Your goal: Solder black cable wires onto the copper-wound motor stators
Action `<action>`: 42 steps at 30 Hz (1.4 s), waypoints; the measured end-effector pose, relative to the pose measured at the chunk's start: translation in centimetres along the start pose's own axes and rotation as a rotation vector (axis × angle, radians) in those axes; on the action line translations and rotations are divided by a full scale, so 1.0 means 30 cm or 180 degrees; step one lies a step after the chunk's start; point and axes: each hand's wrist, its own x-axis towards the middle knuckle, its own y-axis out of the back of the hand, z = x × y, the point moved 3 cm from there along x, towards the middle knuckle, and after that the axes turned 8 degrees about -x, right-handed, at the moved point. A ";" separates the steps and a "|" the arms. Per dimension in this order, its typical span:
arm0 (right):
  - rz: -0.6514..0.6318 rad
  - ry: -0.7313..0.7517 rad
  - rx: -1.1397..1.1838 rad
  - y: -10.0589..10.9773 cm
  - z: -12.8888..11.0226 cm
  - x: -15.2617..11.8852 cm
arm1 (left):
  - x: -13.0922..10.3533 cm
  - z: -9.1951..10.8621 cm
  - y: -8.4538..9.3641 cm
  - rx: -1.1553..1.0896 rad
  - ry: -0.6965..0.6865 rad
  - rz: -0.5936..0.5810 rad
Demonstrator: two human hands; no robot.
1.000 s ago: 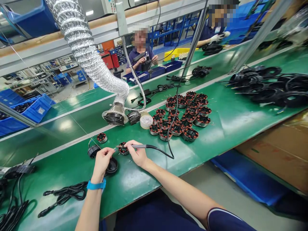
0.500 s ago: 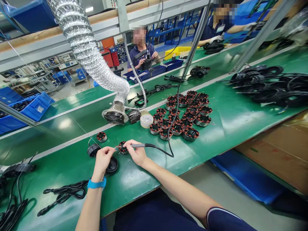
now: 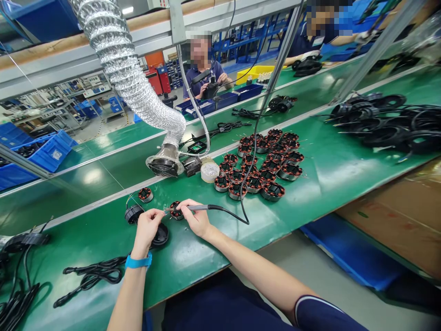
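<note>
My right hand (image 3: 195,219) grips a grey soldering iron (image 3: 199,208) whose black cord runs off to the right. The iron's tip points left, over a copper-wound stator (image 3: 177,211). Close to the tip, my left hand (image 3: 149,225) is pinched on something too small to make out, probably thin wire ends. Beside my left hand are a black round housing (image 3: 132,214) with thin wires and a black round cover (image 3: 161,236), partly hidden by the hand. Another stator (image 3: 145,195) sits just behind them.
Several stators (image 3: 273,191) stand grouped at centre right, beside a tape roll (image 3: 210,172). A fume duct (image 3: 164,165) hangs behind my hands. Black cables (image 3: 93,276) lie at left, black rings (image 3: 387,135) at far right. Two people work across the line.
On the belt behind, the dark cables and small green-lit item have shifted slightly left. My hands have barely moved. The people opposite have moved a little.
</note>
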 end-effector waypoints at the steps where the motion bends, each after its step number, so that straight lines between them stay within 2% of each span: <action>1: 0.0043 -0.0016 0.0018 0.002 0.001 -0.001 | 0.000 0.000 0.000 -0.0002 0.0009 -0.0005; 10: 0.0169 -0.0160 0.0093 0.003 0.013 -0.005 | -0.003 -0.001 0.001 -0.0046 -0.0003 -0.0044; 19: 0.0181 -0.0033 0.0029 0.000 0.015 -0.006 | 0.001 0.008 0.001 -0.0079 0.0051 -0.0054; 24: 0.0138 0.0080 -0.0115 -0.007 0.010 0.001 | 0.005 0.012 0.005 -0.0108 0.0113 -0.0196; 28: -0.0024 0.0155 -0.0303 -0.026 0.008 0.013 | 0.009 0.008 0.011 -0.0113 0.0083 -0.0288; 37: -0.0862 0.0669 -0.0388 -0.109 0.021 0.058 | 0.006 -0.001 0.010 0.0003 -0.0149 -0.0571; 42: -0.0967 0.0826 -0.0579 -0.133 0.043 0.059 | 0.012 -0.005 0.012 0.0089 -0.0199 -0.0624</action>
